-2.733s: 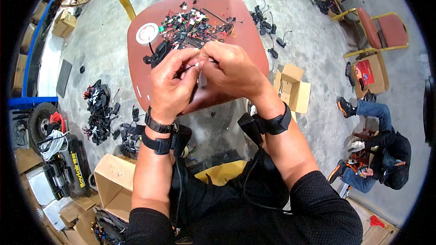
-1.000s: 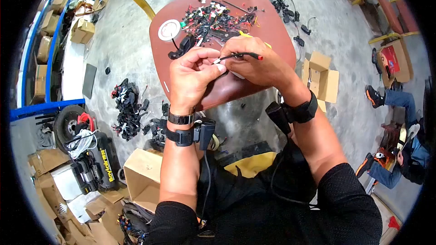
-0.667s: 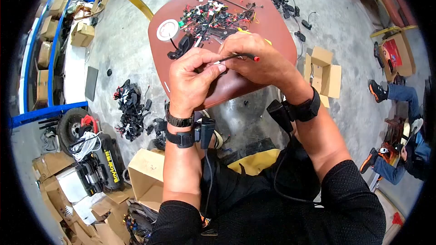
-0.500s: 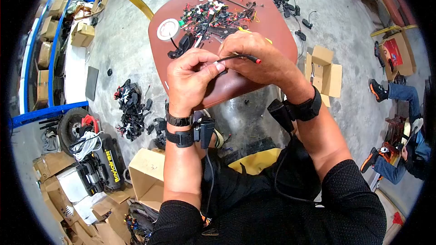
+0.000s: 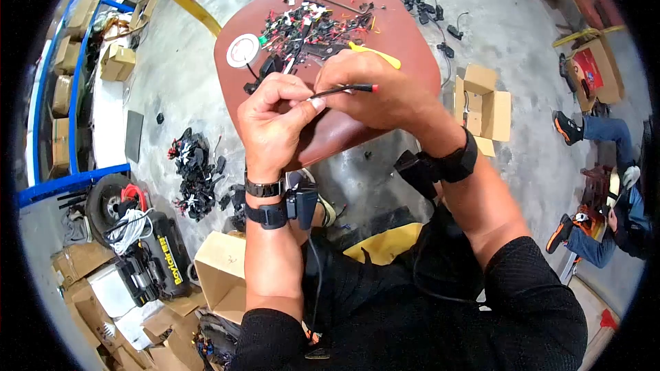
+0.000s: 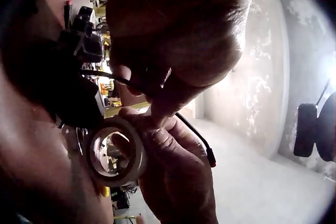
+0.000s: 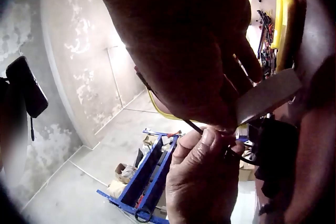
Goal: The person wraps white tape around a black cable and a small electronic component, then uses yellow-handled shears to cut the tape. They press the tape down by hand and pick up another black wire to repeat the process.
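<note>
My left hand (image 5: 271, 117) pinches a thin black cable (image 5: 337, 91) between thumb and forefinger over the chair seat. The cable's red-tipped end (image 5: 375, 88) points right, lying across the back of my right hand (image 5: 378, 93) in the head view. My right hand grips a roll of white tape (image 7: 270, 95), hidden from above; its ring (image 6: 137, 150) shows in the left wrist view. Both hands' fingertips meet at the cable. A black plastic part (image 6: 89, 45) sits beside the left hand, joined to the cable's other stretch.
On the red-brown seat (image 5: 405, 103) lie a heap of small connectors and wires (image 5: 302, 27), a white disc (image 5: 243, 50) and a yellow-handled tool (image 5: 381, 57). Cardboard boxes (image 5: 491, 106) and cable bundles (image 5: 192, 172) stand around the floor. Another person (image 5: 629, 213) sits at right.
Since the earliest frame the red-tipped cable end has come into view, pointing right over the right hand. Lately both hands stay together, with slight finger shifts; the head view moves a little.
</note>
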`<state>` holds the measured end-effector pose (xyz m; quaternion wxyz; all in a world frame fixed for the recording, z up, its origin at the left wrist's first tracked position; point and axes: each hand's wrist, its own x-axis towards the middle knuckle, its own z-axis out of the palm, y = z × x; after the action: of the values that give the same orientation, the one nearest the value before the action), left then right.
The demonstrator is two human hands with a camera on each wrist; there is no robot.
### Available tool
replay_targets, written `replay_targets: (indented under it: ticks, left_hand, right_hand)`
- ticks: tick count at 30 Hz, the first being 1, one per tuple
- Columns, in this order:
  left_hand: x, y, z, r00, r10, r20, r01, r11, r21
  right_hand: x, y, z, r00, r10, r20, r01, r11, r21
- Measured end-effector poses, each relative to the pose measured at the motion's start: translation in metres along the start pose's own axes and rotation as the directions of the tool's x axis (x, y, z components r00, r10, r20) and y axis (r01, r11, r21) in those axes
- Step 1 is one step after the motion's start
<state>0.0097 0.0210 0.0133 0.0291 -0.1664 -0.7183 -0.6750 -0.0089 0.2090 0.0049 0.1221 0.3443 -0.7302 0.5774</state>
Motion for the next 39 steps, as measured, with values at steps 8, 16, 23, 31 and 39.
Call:
replay_targets:
  ticks: [8, 16, 23, 31, 39]
  left_hand:
    - [0.000, 0.005, -0.002, 0.998, -0.012, 0.069, 0.009, 0.999, 0.038]
    - [0.001, 0.015, -0.002, 0.994, 0.099, 0.051, -0.105, 0.986, 0.126]
    - [0.001, 0.018, -0.003, 0.989, 0.141, 0.051, -0.148, 0.972, 0.182]
    - [0.001, 0.018, -0.002, 0.985, 0.168, 0.036, -0.172, 0.973, 0.154]
    - [-0.001, 0.015, -0.005, 0.988, 0.153, -0.008, -0.149, 0.974, 0.169]
  right_hand:
    - [0.002, -0.002, -0.005, 0.994, 0.028, 0.105, -0.015, 0.992, -0.123]
    - [0.003, -0.009, -0.007, 0.994, 0.052, 0.099, -0.038, 0.990, -0.134]
    - [0.009, -0.012, -0.009, 0.986, 0.013, 0.166, 0.015, 0.986, -0.167]
    - [0.011, -0.015, -0.009, 0.985, 0.033, 0.171, -0.007, 0.989, -0.148]
    - [0.011, -0.022, -0.010, 0.936, 0.314, 0.161, -0.279, 0.937, -0.209]
